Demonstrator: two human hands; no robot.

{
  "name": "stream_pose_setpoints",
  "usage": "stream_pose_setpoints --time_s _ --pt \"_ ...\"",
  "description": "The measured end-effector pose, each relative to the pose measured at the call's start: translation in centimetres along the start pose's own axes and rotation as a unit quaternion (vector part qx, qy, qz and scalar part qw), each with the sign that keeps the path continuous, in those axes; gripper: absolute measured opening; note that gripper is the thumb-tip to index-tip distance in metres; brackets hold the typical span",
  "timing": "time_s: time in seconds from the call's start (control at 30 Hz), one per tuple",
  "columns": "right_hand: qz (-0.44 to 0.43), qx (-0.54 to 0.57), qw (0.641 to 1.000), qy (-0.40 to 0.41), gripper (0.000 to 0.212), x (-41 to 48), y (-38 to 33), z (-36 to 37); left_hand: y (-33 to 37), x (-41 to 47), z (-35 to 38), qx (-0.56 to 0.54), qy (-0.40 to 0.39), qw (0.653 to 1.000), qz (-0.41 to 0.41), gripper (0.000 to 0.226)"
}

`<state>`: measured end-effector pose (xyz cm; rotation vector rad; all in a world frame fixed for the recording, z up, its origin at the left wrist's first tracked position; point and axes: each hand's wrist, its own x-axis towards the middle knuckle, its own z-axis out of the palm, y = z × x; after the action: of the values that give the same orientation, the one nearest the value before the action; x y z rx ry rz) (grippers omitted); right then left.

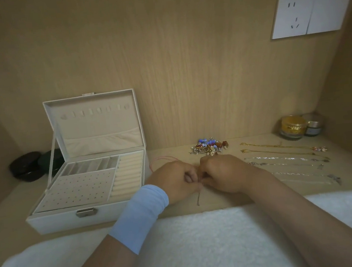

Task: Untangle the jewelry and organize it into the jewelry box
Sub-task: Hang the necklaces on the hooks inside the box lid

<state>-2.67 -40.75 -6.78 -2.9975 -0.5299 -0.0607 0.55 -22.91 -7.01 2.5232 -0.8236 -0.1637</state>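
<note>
A white jewelry box (57, 220) stands open at the left, its lid upright and its tray compartments showing. My left hand (175, 181) and my right hand (223, 175) meet at the middle of the wooden shelf, both pinching a thin pinkish cord necklace (198, 196). One end of the cord dangles below the fingers; a loop of it trails left behind my left hand. A tangled heap of beads and charms (209, 147) lies just beyond my hands. Several chains (283, 158) are laid out straight in rows to the right.
Two dark round cases (28, 166) sit behind the box at the left. Two small jars (294, 129) stand in the back right corner. A white fluffy cloth (201, 244) covers the near edge. A wall socket (309, 13) is on the back panel.
</note>
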Motion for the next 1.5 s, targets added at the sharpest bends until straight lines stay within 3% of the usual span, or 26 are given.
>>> stream_pose_setpoints --time_s 0.13,0.27,0.37,0.53,0.77,0.9,1.1,1.2,1.3,1.43,1.5 --pt "0.010 -0.035 0.999 -0.024 0.022 -0.1 -0.3 0.3 -0.1 -0.2 0.8 -0.007 0.007 0.999 -0.049 0.021" --pt "0.029 0.117 0.993 0.020 0.012 -0.2 -0.3 -0.3 0.3 -0.1 1.0 -0.053 0.045 0.997 -0.045 0.018" --pt "0.034 0.233 0.970 0.068 0.023 -0.2 -0.5 -1.3 0.3 0.2 0.4 -0.150 0.095 0.982 -0.061 0.012" --pt "0.087 0.401 0.902 0.134 0.023 0.7 -2.0 -2.8 1.2 -0.5 -3.6 -0.322 0.092 0.939 -0.080 0.010" --pt "0.058 0.644 0.755 0.106 0.023 2.6 -5.3 -6.5 0.5 -1.7 -9.9 -0.497 0.044 0.866 -0.030 0.020" --pt "0.027 0.692 0.716 0.081 0.013 3.8 -6.5 -8.1 0.1 -2.4 -12.4 -0.490 0.053 0.870 -0.025 0.011" --pt "0.061 0.655 0.744 0.118 0.012 5.4 -8.4 -9.2 -0.6 -4.0 -14.4 -0.454 0.074 0.888 -0.003 0.010" --pt "0.080 0.545 0.828 0.108 0.012 6.1 -9.5 -7.9 -1.2 -4.9 -15.3 -0.467 0.089 0.880 0.000 0.013" --pt "0.039 0.405 0.912 0.050 0.019 6.6 -10.7 -5.4 -2.0 -5.8 -15.9 -0.461 0.103 0.881 -0.001 0.014" --pt "-0.030 0.298 0.954 -0.006 0.009 6.4 -12.1 -3.0 -2.8 -6.8 -16.5 -0.455 0.152 0.877 0.003 0.015" --pt "-0.041 0.272 0.961 0.012 0.021 6.0 -12.3 -2.9 -2.8 -7.1 -16.9 -0.464 0.173 0.869 0.008 0.015"
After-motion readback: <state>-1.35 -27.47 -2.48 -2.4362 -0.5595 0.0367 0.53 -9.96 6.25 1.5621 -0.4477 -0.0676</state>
